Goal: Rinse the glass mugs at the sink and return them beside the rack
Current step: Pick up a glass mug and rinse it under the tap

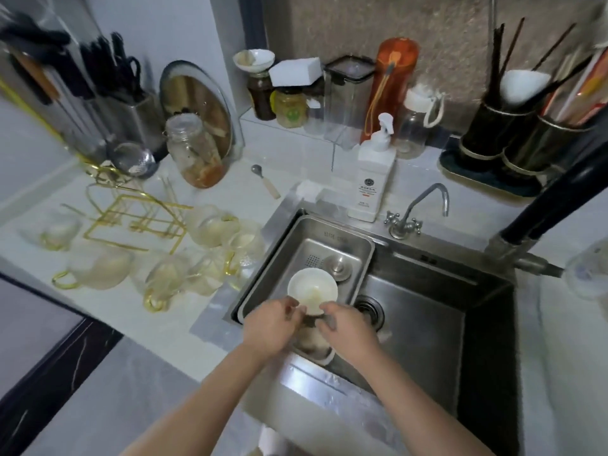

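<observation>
Head cam: both hands, left hand (pixel 268 327) and right hand (pixel 348 330), pinch a white bowl (pixel 312 289) over the steel sink (pixel 427 311), glass mugs (pixel 164 278) on the white counter (pixel 125 311) left of it.

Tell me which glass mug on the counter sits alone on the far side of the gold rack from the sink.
The mug at the counter's left end, left of the gold rack. The others cluster between rack and sink.

I see the pale surface (pixel 250 192) carrying glass mugs (pixel 98 269) around a gold rack (pixel 138 222), a spoon (pixel 265 184) and a jar (pixel 197 153).
</observation>
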{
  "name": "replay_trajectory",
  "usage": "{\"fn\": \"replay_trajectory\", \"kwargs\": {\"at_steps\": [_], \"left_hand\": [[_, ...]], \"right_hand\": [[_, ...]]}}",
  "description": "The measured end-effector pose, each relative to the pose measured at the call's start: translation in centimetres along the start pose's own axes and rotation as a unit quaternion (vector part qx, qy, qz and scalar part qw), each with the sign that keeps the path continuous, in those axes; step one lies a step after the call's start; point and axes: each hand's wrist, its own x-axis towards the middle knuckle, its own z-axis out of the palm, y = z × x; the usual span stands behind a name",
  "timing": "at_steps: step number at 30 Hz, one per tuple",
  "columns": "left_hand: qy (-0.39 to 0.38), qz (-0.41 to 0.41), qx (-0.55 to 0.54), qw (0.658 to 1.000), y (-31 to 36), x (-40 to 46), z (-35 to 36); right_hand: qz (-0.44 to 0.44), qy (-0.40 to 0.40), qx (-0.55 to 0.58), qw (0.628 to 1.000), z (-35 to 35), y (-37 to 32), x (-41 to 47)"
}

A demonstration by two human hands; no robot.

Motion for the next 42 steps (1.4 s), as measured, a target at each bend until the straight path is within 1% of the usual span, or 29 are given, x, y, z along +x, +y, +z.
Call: {"fn": "replay_trajectory", "kwargs": {"at_steps": [5, 10, 12, 15, 17, 19, 22, 25, 28, 32, 38, 42], "left_hand": [[0.066, -0.049, -0.027, 0.996, -2.9, 0.9, -3.1], [0.122, -0.074, -0.04, 0.989, -5.4, 2.5, -6.1], [0.14, -0.069, -0.037, 0.987, -6.4, 3.7, -7.2], [0.159, -0.056, 0.0, 0.986, -8.3, 5.6, -8.6], [0.152, -0.059, 0.043, 0.986, -9.4, 6.9, -9.3], [0.122, -0.072, 0.077, 0.987, -10.3, 8.3, -9.8], [0.064, -0.088, 0.073, 0.991, -11.1, 10.0, -10.1], [0.043, -0.089, 0.085, 0.991, -11.7, 11.1, -10.2], [0.046, -0.094, 0.09, 0.99, -12.2, 11.6, -10.2], [0.073, -0.096, 0.086, 0.989, -12.2, 11.7, -9.8], [0.101, -0.105, 0.044, 0.988, -12.6, 11.9, -9.6], [0.113, -0.109, 0.057, 0.986, -12.7, 11.8, -9.5]], "right_hand": [[-0.061, -0.018, -0.027, 0.998, 0.5, -3.7, 3.6], [-0.081, -0.029, -0.037, 0.996, 1.1, -6.9, 7.1], [-0.086, -0.044, -0.034, 0.995, 1.2, -8.0, 8.5], [-0.089, -0.063, -0.032, 0.993, 1.9, -9.8, 10.5], [-0.086, -0.066, -0.034, 0.994, 2.3, -11.0, 11.8], [-0.078, -0.063, -0.026, 0.995, 2.6, -12.0, 13.2], [-0.059, -0.057, -0.025, 0.996, 3.1, -12.5, 15.2], [-0.041, -0.064, -0.019, 0.997, 3.8, -12.8, 17.0], [-0.033, -0.079, 0.005, 0.996, 4.7, -13.2, 18.7], [-0.02, -0.062, 0.036, 0.997, 5.8, -13.4, 20.2], [-0.035, -0.044, 0.1, 0.993, 7.2, -13.3, 20.7], [-0.03, -0.041, 0.152, 0.987, 7.2, -13.3, 20.3]]}}
